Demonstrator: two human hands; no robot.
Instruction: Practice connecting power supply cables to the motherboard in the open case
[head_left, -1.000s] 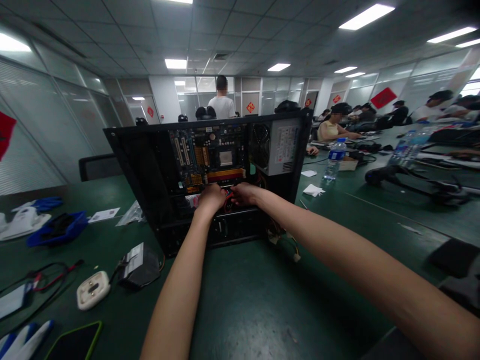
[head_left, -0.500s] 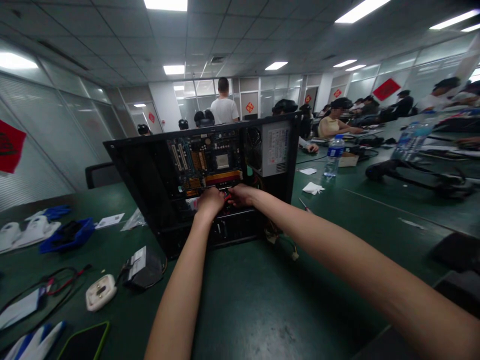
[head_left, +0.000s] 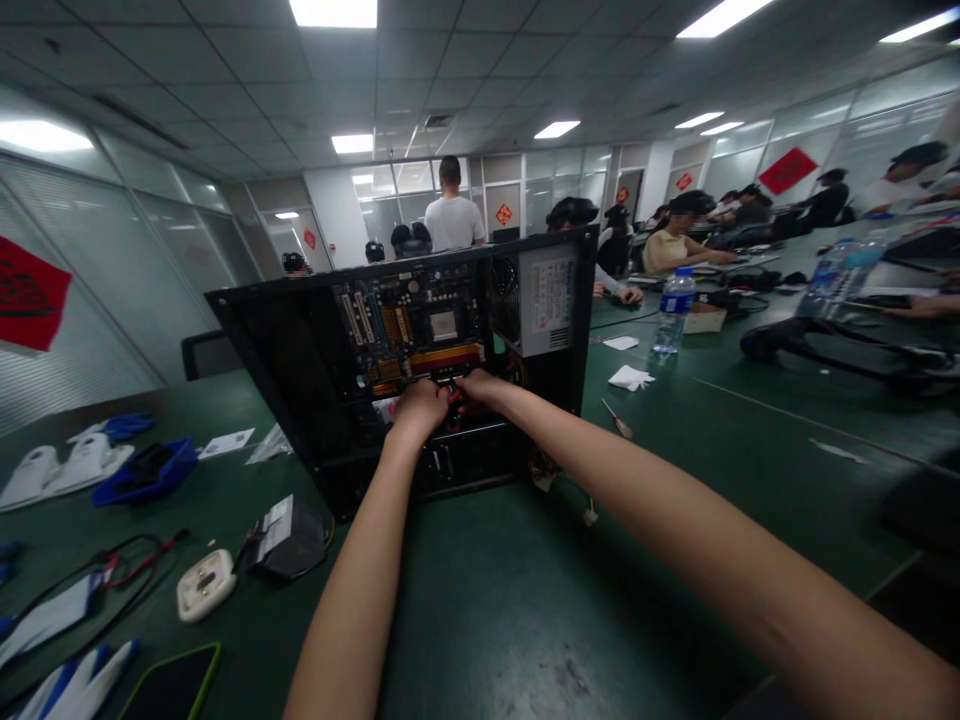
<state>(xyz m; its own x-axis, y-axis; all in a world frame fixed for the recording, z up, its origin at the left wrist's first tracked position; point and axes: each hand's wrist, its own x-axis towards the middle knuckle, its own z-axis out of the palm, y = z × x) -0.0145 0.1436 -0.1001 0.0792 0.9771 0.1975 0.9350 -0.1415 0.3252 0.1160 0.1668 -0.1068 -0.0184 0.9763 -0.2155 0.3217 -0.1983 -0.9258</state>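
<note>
An open black computer case stands on the table, its inside facing me. A motherboard is mounted in it, with a silver-grey power supply at the upper right. Both hands reach into the lower middle of the case, below the motherboard's memory slots. My left hand is closed, its fingertips hidden behind the knuckles. Close beside it, my right hand pinches a thin red cable that shows between the two hands. Loose power leads hang out at the case's lower right.
Left of the case lie a grey boxy part, a white square piece, a blue tray, gloves, cables and a phone. To the right are a screwdriver, tissue and water bottle. Other people sit beyond.
The view has shifted slightly, so the surroundings sit a little lower and further right. Both hands stay at the same spot inside the case.
</note>
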